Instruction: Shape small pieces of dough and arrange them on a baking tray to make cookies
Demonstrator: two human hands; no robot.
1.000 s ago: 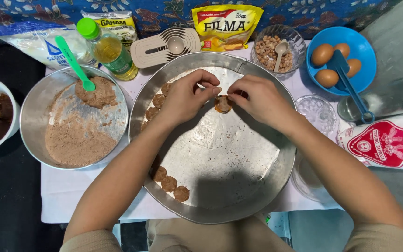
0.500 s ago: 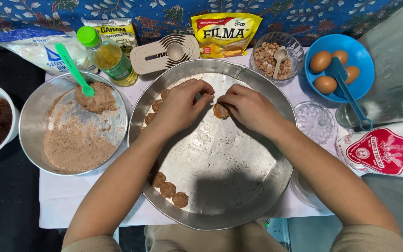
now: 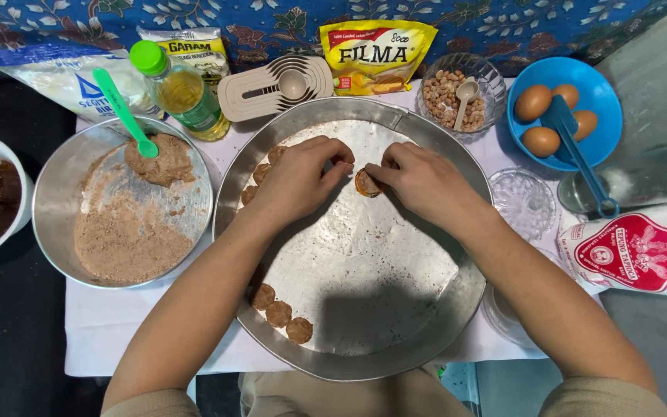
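Fingers: your left hand point(image 3: 299, 181) and right hand point(image 3: 424, 184) both pinch the small dough piece point(image 3: 366, 184).
Risk: squeeze too hard — it tears, dropping onto the round tray point(image 3: 364, 309).

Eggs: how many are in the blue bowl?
3 eggs lie in the blue bowl: one upper left, one lower left, one at the top. A brown shape beside the blue utensil may be a fourth.
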